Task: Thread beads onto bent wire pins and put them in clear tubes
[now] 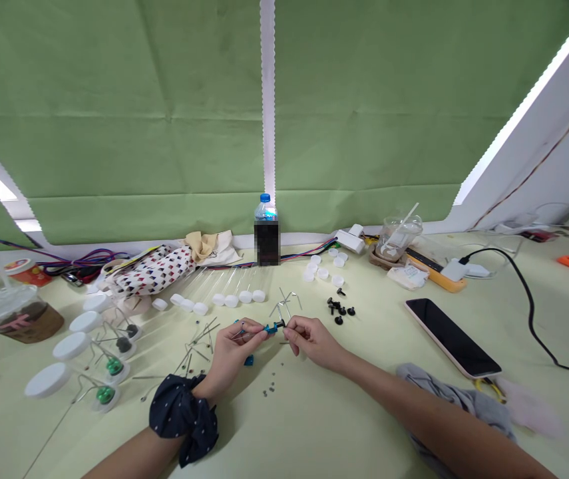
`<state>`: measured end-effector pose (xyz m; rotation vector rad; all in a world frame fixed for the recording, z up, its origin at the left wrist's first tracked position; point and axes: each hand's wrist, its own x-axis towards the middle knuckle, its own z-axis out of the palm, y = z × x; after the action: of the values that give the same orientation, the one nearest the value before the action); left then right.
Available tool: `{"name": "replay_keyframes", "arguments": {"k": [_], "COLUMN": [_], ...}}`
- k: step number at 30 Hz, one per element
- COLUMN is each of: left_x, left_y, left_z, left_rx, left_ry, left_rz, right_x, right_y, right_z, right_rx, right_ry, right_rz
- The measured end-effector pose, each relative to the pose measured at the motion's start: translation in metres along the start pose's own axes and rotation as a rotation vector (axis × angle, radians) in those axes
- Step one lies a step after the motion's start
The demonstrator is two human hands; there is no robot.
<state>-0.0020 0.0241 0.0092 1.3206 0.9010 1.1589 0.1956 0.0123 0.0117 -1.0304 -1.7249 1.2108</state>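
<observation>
My left hand (237, 342) and my right hand (309, 339) meet over the middle of the pale table, both closed in a pinch. Between them they hold a small blue part with a black tip (273, 326); thin metal wire runs from it into the left fingers. A dark dotted scrunchie (182, 416) sits on my left wrist. Bent metal wires (284, 303) stand just behind the hands, more loose wires (199, 339) lie to the left, and tiny dark bits (269, 387) lie in front.
White caps (231, 299) and clear tubes lie in a row behind; black screws (339, 309) right of centre. White discs with green and grey knobs (109, 366) stand left. A water bottle (266, 233), a phone (451, 336), a black cable (528, 299), a grey cloth (444, 396) and a drink cup (12, 313) are around.
</observation>
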Motion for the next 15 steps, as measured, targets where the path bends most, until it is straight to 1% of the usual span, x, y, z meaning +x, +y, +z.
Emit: {"name": "replay_keyframes", "arguments": {"k": [3,8,15], "left_x": [0.0001,-0.0004,-0.0006], "left_y": [0.0006,-0.0021,-0.0043], "left_z": [0.0004,0.0001,-0.0005], "left_rx": [0.009,0.033,0.006], "left_ry": [-0.009,-0.024,-0.055], "left_rz": [-0.009,-0.012,-0.010], "right_x": [0.0002,0.0003,0.0009], "right_y": [0.0004,-0.0006,-0.0035], "right_z": [-0.0002,-0.0001,-0.0007], "right_rx": [-0.002,0.059,0.055], "right_ry": [0.019,0.070,0.059], "right_rz": [-0.007,-0.020,-0.022]}}
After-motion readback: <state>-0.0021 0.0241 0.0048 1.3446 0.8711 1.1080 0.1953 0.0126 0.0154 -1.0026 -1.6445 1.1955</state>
